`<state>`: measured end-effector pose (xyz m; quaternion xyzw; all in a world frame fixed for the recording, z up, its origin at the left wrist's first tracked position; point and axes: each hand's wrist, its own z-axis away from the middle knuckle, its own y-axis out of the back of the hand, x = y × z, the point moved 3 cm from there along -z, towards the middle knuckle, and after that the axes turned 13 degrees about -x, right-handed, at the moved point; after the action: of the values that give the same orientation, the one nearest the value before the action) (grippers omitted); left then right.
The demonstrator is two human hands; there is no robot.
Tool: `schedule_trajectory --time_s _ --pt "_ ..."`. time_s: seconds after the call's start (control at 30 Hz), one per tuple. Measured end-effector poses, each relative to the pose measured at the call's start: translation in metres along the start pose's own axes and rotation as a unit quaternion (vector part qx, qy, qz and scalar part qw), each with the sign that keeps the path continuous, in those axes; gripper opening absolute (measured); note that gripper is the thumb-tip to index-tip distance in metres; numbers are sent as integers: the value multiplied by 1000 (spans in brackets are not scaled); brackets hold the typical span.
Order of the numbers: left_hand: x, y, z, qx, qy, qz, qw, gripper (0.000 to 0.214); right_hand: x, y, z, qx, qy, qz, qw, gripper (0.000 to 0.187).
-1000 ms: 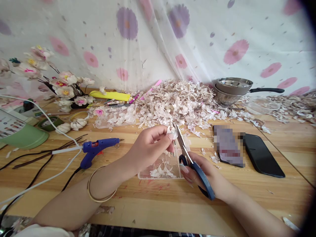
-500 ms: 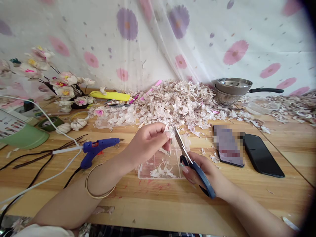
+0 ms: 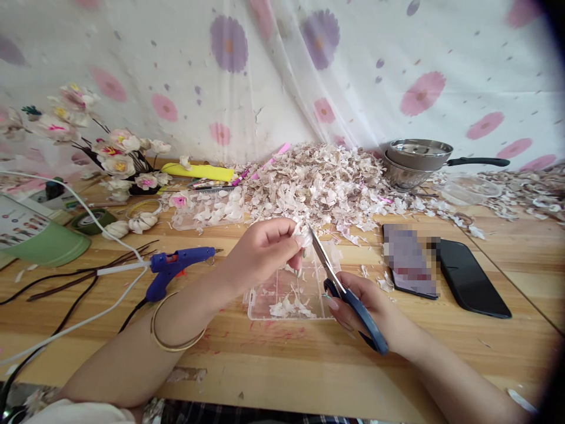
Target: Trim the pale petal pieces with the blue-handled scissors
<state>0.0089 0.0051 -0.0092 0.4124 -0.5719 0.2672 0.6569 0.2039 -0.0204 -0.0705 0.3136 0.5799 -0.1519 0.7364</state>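
Between the thumb and fingers of my left hand (image 3: 269, 250) is a thin whitish petal-like piece (image 3: 302, 237). My right hand (image 3: 368, 312) is wrapped around the dark blue handles of a pair of scissors (image 3: 329, 268). The blades point up and left, with their tips at the edge of the white piece; they look nearly closed. Below both hands lies a clear plastic compartment tray (image 3: 260, 312), which has white scraps (image 3: 291, 306) in it.
A large heap of pale petals (image 3: 318, 182) fills the back middle, beside metal pans (image 3: 417, 162). Two phones (image 3: 474, 277) lie at right. A blue glue gun (image 3: 176, 265), cords, dark stems and a vase of artificial flowers (image 3: 121, 159) occupy the left.
Both hands stay almost in place, still holding the petal piece and scissors. The whole view has shifted very slightly.
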Motion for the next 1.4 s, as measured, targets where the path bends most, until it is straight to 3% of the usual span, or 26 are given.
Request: schedule_trajectory --time_s 0.4,0.53,0.63,0.77,0.9,1.1,1.27,1.4 --pt "3 4 1 -9 21 -17 1000 23 -1 1 -1 1 -18 -35 999 33" --pt "2 4 1 -26 31 -11 999 24 4 4 -1 31 -25 -36 999 36" --pt "-4 -7 -1 -113 77 20 990 24 8 5 -3 62 -3 -75 995 40" --pt "-20 -32 -4 -284 162 31 944 24 4 7 -4 77 51 -112 989 43" --pt "-32 -48 -5 -363 200 45 909 23 2 7 -3 90 47 -118 988 40" --pt "-41 -45 -8 -364 203 68 906 23 8 6 -4 100 16 -100 990 39" --pt "-42 -41 -9 -390 170 58 903 21 10 7 -4 118 30 -85 989 33" --pt "-39 -36 -10 -347 151 68 923 9 13 7 -3 152 40 -71 985 29"
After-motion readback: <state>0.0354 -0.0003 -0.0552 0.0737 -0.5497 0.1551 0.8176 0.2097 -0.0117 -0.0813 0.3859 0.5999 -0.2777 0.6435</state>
